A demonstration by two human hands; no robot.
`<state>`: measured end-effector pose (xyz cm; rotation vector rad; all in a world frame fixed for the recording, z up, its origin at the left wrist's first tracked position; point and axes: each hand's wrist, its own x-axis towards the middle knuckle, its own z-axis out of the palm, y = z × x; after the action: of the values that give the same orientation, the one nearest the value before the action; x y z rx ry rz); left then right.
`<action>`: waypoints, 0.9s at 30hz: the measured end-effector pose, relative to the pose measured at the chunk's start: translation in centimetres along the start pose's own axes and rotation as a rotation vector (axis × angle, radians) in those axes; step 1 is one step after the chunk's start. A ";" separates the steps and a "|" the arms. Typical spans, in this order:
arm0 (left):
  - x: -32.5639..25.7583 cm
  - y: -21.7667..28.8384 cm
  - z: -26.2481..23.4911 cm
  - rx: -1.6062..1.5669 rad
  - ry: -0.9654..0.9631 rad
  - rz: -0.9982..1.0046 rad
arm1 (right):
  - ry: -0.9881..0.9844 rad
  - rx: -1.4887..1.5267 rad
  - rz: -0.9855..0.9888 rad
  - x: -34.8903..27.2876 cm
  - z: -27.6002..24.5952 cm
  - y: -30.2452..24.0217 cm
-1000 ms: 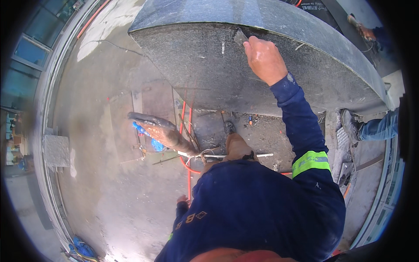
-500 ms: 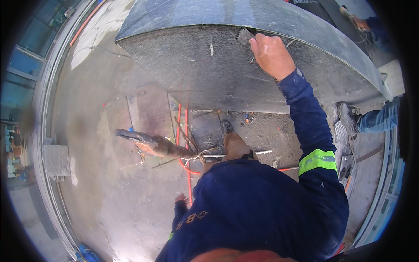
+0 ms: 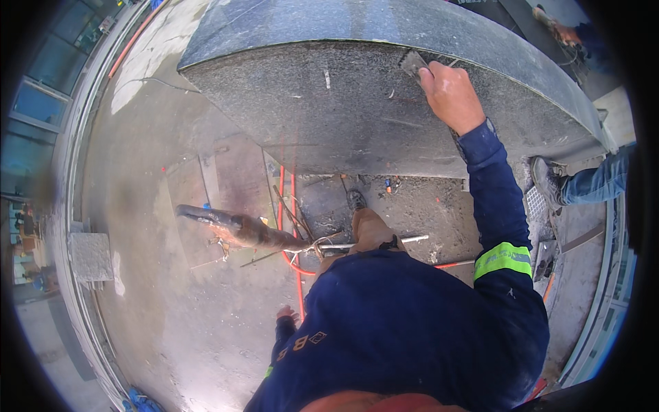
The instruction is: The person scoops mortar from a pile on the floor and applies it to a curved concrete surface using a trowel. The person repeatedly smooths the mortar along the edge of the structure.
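Observation:
A large dark granite slab [image 3: 329, 117] with a curved edge stands in front of me. My right hand [image 3: 449, 93] is raised against its upper edge and grips a small grey block [image 3: 414, 63] pressed on the stone. My left hand [image 3: 285, 316] hangs low beside my body in a navy sleeve; it is too small to tell whether its fingers are closed. My tan trouser leg and shoe [image 3: 357, 200] stand at the slab's foot. A brown elongated thing with a dark tip [image 3: 233, 230] sticks out to the left of my knee; I cannot tell what it is.
Red hoses [image 3: 294, 206], a metal rod [image 3: 405, 240] and wire scraps lie on the concrete by my feet. A square stone block [image 3: 89, 255] sits at the left by a curved kerb. Another person's jeans leg and shoe [image 3: 549, 180] stand at the right.
My right hand has slid to the right along the slab's upper edge with the grey block. The brown thing has shifted, and a blue item seen beside it earlier is out of sight.

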<state>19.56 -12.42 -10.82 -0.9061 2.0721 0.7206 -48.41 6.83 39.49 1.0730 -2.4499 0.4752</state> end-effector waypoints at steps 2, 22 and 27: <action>-0.2 -0.2 0.0 0.000 0.002 -0.002 | 0.038 0.044 0.016 -1.3 -0.1 0.3; -6.8 -4.6 1.5 0.083 0.016 -0.035 | 0.751 0.963 0.650 2.1 15.6 -9.9; -7.9 -3.1 3.8 0.034 0.100 0.004 | 0.822 0.795 0.575 2.8 16.9 -10.5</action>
<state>27.24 -8.64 -7.12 -0.9362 2.1678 0.6520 -46.28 -9.44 27.93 0.2260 -1.7528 1.7589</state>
